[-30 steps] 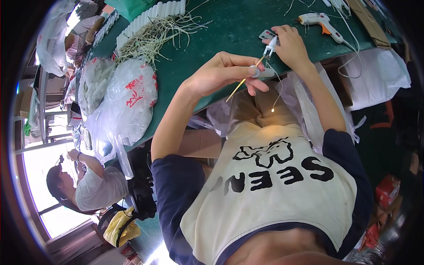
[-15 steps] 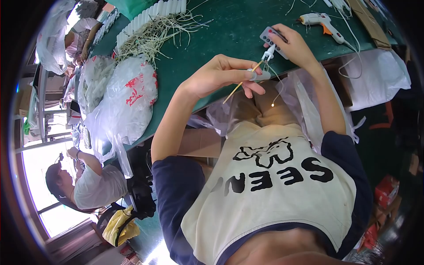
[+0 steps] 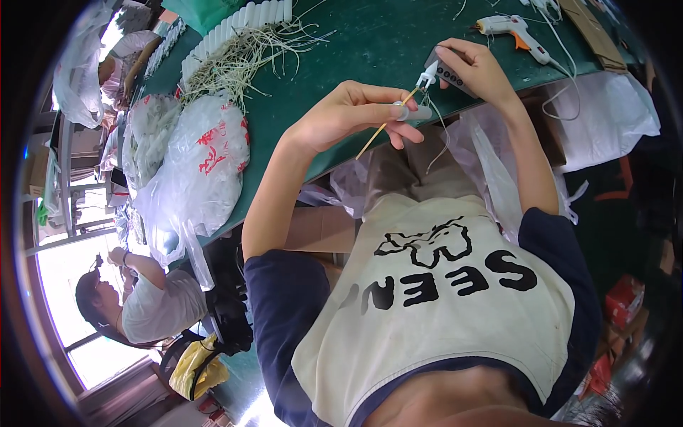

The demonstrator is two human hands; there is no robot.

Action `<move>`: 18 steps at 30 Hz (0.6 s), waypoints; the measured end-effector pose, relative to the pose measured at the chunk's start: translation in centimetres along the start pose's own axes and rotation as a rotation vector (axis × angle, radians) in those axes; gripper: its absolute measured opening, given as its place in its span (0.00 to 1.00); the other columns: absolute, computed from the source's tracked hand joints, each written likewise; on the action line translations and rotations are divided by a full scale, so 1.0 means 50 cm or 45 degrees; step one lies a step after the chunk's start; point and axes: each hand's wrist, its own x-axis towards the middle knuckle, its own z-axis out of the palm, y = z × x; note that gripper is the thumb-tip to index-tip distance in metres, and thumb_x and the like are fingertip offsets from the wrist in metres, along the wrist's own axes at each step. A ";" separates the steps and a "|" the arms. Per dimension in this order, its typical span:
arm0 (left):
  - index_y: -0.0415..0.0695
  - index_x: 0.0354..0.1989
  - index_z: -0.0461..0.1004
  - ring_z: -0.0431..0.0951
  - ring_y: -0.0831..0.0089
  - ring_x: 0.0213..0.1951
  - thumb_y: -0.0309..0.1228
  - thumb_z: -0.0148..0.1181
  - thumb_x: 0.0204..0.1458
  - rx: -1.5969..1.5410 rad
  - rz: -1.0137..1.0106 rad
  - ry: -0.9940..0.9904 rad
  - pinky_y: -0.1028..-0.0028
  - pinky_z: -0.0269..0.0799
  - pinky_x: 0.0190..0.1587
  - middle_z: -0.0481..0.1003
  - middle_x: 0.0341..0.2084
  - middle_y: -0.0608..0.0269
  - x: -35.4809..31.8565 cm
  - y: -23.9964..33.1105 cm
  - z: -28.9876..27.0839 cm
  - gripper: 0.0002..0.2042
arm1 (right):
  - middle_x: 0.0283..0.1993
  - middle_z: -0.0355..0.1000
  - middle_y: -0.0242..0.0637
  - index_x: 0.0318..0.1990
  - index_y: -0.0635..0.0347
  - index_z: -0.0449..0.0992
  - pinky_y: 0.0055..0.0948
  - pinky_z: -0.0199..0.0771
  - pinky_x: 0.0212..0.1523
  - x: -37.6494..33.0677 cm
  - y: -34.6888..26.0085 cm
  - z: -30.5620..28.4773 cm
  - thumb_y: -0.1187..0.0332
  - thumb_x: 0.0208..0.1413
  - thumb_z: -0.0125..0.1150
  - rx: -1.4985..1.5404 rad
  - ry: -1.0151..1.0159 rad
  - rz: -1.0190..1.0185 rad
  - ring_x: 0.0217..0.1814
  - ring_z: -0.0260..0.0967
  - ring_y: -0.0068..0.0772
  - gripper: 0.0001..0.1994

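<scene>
My left hand (image 3: 348, 117) pinches a small white cylinder (image 3: 422, 113) and a thin wooden stick (image 3: 371, 141) between thumb and fingers. A white pointed, flame-like piece (image 3: 427, 74) sits at the stick's upper end. From near the cylinder, a thin pale wire (image 3: 446, 134) hangs over my lap. My right hand (image 3: 482, 75) grips a small flat grey remote control (image 3: 449, 75) with dark round buttons, just beyond the white tip. Both hands are above the near edge of the green table (image 3: 370, 50).
A white glue gun (image 3: 514, 32) with an orange trigger lies at right beside a cardboard strip (image 3: 594, 35). White tubes (image 3: 235, 25) with tangled wires (image 3: 235, 67) and filled plastic bags (image 3: 199, 156) are at left. Another person (image 3: 153, 299) sits at far left.
The warm glow at the hanging wire's end has gone out. The remote control has turned in my right hand, and my left hand has shifted slightly left.
</scene>
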 end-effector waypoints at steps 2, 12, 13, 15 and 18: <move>0.35 0.39 0.68 0.75 0.72 0.25 0.30 0.49 0.51 0.009 -0.010 -0.011 0.77 0.69 0.35 0.74 0.30 0.42 0.001 -0.004 -0.002 0.11 | 0.22 0.68 0.29 0.34 0.64 0.70 0.15 0.63 0.23 0.004 0.014 0.009 0.66 0.55 0.48 -0.008 -0.001 -0.003 0.21 0.65 0.16 0.10; 0.35 0.40 0.68 0.75 0.72 0.25 0.30 0.50 0.51 -0.020 -0.018 0.012 0.77 0.69 0.35 0.74 0.30 0.42 -0.002 -0.006 -0.001 0.12 | 0.28 0.67 0.42 0.35 0.63 0.72 0.31 0.65 0.30 0.039 0.062 0.039 0.64 0.50 0.52 -0.910 0.368 -0.288 0.27 0.64 0.45 0.11; 0.35 0.40 0.68 0.75 0.72 0.25 0.30 0.49 0.51 -0.016 -0.022 0.019 0.77 0.69 0.35 0.74 0.30 0.42 -0.004 -0.005 -0.001 0.12 | 0.28 0.67 0.42 0.35 0.63 0.72 0.31 0.65 0.30 0.042 0.066 0.038 0.64 0.50 0.52 -0.909 0.368 -0.291 0.27 0.64 0.45 0.11; 0.35 0.40 0.68 0.75 0.72 0.25 0.30 0.49 0.51 -0.011 -0.025 0.023 0.77 0.69 0.35 0.74 0.30 0.42 -0.006 -0.003 -0.001 0.12 | 0.30 0.67 0.39 0.34 0.62 0.73 0.32 0.65 0.32 0.044 0.073 0.036 0.63 0.50 0.53 -1.013 0.398 -0.250 0.32 0.66 0.40 0.11; 0.35 0.41 0.67 0.75 0.72 0.26 0.30 0.49 0.51 -0.037 -0.022 0.031 0.77 0.69 0.36 0.74 0.30 0.42 -0.006 0.001 -0.001 0.12 | 0.31 0.67 0.37 0.34 0.61 0.74 0.31 0.65 0.34 0.038 0.088 0.033 0.63 0.49 0.53 -1.229 0.541 -0.332 0.37 0.65 0.38 0.11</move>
